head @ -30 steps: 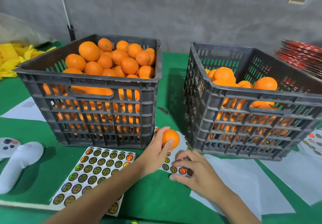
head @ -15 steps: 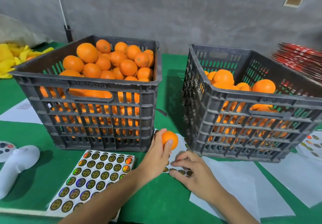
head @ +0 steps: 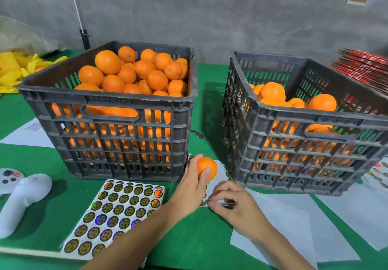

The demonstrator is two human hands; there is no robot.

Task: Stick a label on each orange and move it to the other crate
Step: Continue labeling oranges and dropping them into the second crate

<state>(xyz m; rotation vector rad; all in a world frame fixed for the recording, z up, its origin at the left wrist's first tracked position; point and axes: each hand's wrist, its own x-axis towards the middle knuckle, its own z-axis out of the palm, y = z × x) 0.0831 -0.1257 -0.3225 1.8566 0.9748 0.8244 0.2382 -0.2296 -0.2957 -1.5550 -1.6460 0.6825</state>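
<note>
Right hand (head: 233, 203) has curled to pinch a sticker (head: 227, 204); left hand (head: 194, 182) grips the orange (head: 206, 167); pressing it on comes next

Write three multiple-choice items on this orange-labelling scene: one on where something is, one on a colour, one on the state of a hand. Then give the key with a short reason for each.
1. Where is the full sticker sheet?
A. Inside the right crate
B. On the table in front of the left crate
C. On top of the yellow pile

2. What colour is the table cover?
A. Green
B. Blue
C. Red

3. What is the left hand doing?
A. Resting flat on the table
B. Pressing on a crate rim
C. Holding an orange

Key:
1 B, the sheet lies flat just before the left crate.
2 A, green shows between and around both crates.
3 C, its fingers curl round the orange in the gap before the crates, while the right hand pinches at another sticker sheet.
</note>
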